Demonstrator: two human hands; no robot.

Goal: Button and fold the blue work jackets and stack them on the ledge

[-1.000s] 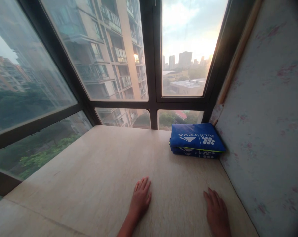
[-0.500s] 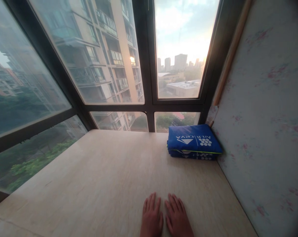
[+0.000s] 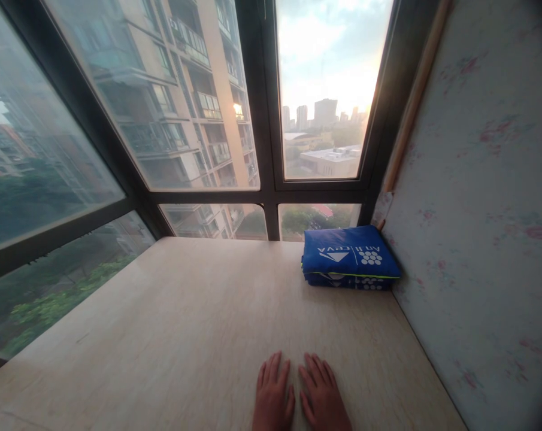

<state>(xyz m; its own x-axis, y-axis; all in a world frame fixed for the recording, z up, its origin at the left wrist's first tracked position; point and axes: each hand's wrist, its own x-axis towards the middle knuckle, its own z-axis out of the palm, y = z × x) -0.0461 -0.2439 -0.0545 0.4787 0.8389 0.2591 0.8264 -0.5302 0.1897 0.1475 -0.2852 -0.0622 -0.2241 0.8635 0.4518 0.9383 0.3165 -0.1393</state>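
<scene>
At the far left, a slanted window pane (image 3: 41, 161) looks onto dim trees and buildings, and below it a lower pane shows bright green foliage (image 3: 50, 305) outside. Dark window frames (image 3: 138, 200) meet at the far left corner of a pale, faintly streaked ledge (image 3: 163, 317), which spreads across the scene toward the near edge. Beyond the next pane rises a tall apartment building (image 3: 199, 78), a glint of light on one of its windows. Near the middle, at the near edge, the left hand (image 3: 273, 392) lies palm down on the ledge, its grip open, fingers stretched out toward the far side and slightly spread. Just to its right lies the right hand (image 3: 323, 398) in the same pose — flat, grip open, the two thumbs facing each other across a narrow gap. Farther right, through the far window, stand a low flat-roofed building (image 3: 333, 158) and a hazy skyline (image 3: 325, 114). The folded blue bundle (image 3: 333, 239) sits on the far right of the ledge, apart from both hands — its white lettering upside down from here, a yellow-green line along its near edge. Just beside it, the floral-patterned wall (image 3: 486, 239) closes off the right side.
</scene>
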